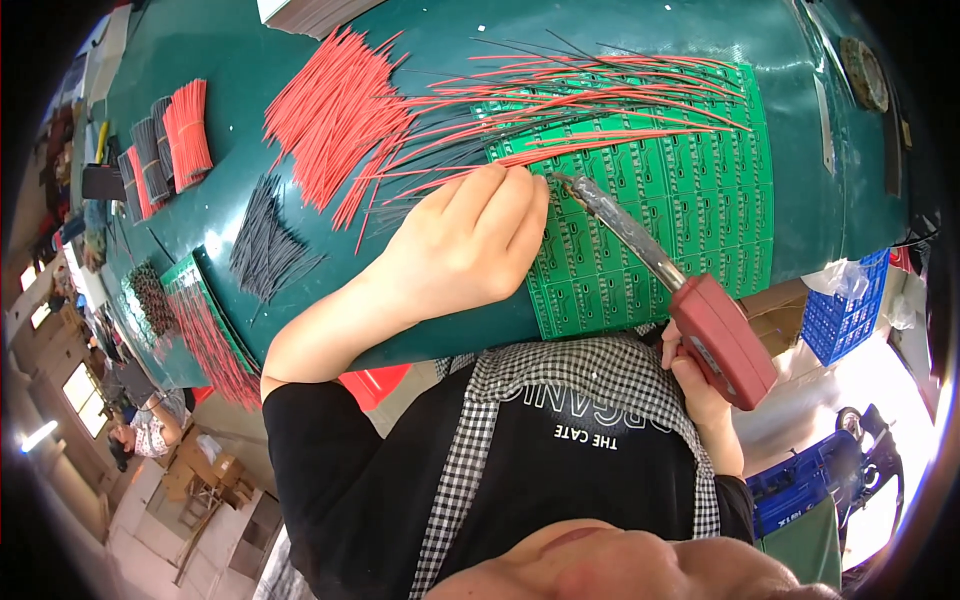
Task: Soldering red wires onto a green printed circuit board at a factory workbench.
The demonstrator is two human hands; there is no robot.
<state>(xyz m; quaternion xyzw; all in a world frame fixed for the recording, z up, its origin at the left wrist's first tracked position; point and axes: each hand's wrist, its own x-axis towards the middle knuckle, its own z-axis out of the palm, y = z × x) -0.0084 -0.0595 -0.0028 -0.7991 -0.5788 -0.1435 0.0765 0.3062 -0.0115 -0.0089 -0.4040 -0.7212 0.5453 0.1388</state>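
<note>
A green circuit board panel (650, 230), divided into many small boards, lies on the table. My left hand (470, 235) is closed over its left part, fingertips pressed together; what they pinch is hidden. My right hand (695, 385) is wrapped round the dark red handle of a soldering iron (725, 345). The iron's metal shaft slants up and left over the panel, its tip close beside my left fingertips. Loose red and black wires (600, 95) lie fanned across the far part of the panel.
Left of the panel are a heap of red wires (335, 120) and a pile of black wires (265, 245). Bundled wires (188, 135) and another board with red wires (205, 315) lie farther left. A blue crate (845, 310) stands at the right, beyond the table (430, 335).
</note>
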